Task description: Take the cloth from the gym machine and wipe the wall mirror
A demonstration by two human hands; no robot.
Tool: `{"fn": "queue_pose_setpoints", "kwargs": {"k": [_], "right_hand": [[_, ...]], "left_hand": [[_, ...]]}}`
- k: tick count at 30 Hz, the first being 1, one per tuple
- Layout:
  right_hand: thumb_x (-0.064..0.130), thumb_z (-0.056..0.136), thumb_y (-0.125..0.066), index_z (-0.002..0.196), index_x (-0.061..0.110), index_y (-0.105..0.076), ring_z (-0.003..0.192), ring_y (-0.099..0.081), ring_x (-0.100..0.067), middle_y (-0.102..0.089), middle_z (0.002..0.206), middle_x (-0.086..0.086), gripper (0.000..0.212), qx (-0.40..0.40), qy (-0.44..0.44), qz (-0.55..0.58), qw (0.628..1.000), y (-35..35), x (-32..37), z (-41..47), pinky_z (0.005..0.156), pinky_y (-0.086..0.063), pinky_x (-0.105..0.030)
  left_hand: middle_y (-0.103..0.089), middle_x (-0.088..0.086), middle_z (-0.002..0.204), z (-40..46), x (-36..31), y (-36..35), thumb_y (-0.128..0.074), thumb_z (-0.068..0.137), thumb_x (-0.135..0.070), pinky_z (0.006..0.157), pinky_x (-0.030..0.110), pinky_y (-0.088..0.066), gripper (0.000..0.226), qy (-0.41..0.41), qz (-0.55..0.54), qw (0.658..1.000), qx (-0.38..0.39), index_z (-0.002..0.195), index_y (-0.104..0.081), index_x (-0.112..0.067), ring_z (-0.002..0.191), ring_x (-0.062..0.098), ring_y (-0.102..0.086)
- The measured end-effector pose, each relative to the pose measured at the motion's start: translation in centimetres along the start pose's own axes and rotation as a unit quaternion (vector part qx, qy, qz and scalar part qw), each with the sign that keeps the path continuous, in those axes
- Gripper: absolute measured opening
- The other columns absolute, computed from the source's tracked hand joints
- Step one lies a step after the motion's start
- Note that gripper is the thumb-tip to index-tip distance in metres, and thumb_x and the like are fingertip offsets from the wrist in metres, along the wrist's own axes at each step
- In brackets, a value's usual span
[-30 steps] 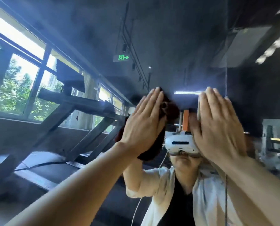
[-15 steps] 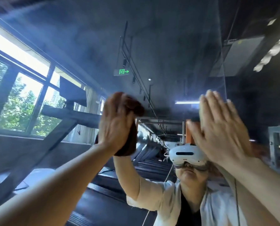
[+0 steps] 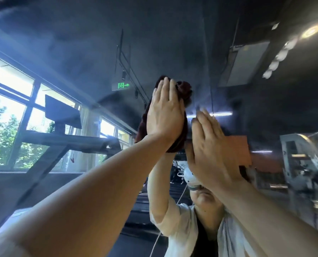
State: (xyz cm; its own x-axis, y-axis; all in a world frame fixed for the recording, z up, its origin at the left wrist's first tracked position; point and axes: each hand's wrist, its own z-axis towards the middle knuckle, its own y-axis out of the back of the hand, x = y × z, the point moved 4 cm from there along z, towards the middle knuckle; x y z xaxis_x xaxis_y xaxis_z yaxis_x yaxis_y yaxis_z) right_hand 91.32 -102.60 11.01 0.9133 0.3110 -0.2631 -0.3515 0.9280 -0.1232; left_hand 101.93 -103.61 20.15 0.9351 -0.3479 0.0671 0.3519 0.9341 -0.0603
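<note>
Nubby dark-red cloth (image 3: 184,89) against glossy, hazy mirror (image 3: 228,25).

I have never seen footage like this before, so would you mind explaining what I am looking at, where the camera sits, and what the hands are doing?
The camera is worn on a person's head, so the two bare arms reaching up from the bottom are that person's own. They face a wall mirror, so most of what you see is reflection: the person with the headset, the windows, a gym machine and a green exit sign. The left hand presses a dark red cloth flat against the glass, fingers straight. The right hand lies open and flat beside it, holding nothing; whether it touches the glass I cannot tell.
</note>
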Motion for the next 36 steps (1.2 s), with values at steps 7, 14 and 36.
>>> {"fn": "queue_pose_setpoints", "kwargs": {"k": [7,14,36], "right_hand": [[0.008,0.096,-0.04,0.132,-0.008,-0.054,0.139,-0.045,-0.036,-0.054,0.138,-0.025,0.043,0.038,0.007,-0.019,0.999,4.0,-3.9,-5.0,0.114,-0.041,-0.049],[-0.001,0.086,-0.057,0.137,-0.008,-0.048,0.141,-0.042,-0.039,-0.048,0.144,-0.028,0.053,0.056,-0.011,-0.004,0.998,4.4,-3.5,-11.3,0.115,-0.039,-0.05],[0.033,0.101,-0.044,0.153,-0.002,-0.035,0.152,-0.024,-0.032,-0.027,0.162,-0.021,0.063,0.145,0.066,-0.08,0.984,4.4,-0.9,-14.8,0.122,-0.022,-0.055]], "left_hand": [[-0.027,0.014,0.161,-2.8,-7.4,-1.9,-0.039,0.104,-0.022,0.125,0.031,-0.007,0.052,-0.141,-0.025,0.989,0.036,0.153,-0.032,-0.002,0.151,0.023,-0.02],[-0.041,0.016,0.154,-11.7,-7.8,-0.9,-0.046,0.098,-0.021,0.122,0.035,-0.02,0.052,-0.134,-0.045,0.99,0.022,0.146,-0.045,-0.001,0.145,0.027,-0.036],[-0.021,0.015,0.163,-12.7,0.5,1.6,-0.039,0.1,-0.034,0.125,0.04,-0.011,0.065,-0.025,-0.005,0.996,0.087,0.155,-0.023,-0.003,0.152,0.026,-0.016]]}}
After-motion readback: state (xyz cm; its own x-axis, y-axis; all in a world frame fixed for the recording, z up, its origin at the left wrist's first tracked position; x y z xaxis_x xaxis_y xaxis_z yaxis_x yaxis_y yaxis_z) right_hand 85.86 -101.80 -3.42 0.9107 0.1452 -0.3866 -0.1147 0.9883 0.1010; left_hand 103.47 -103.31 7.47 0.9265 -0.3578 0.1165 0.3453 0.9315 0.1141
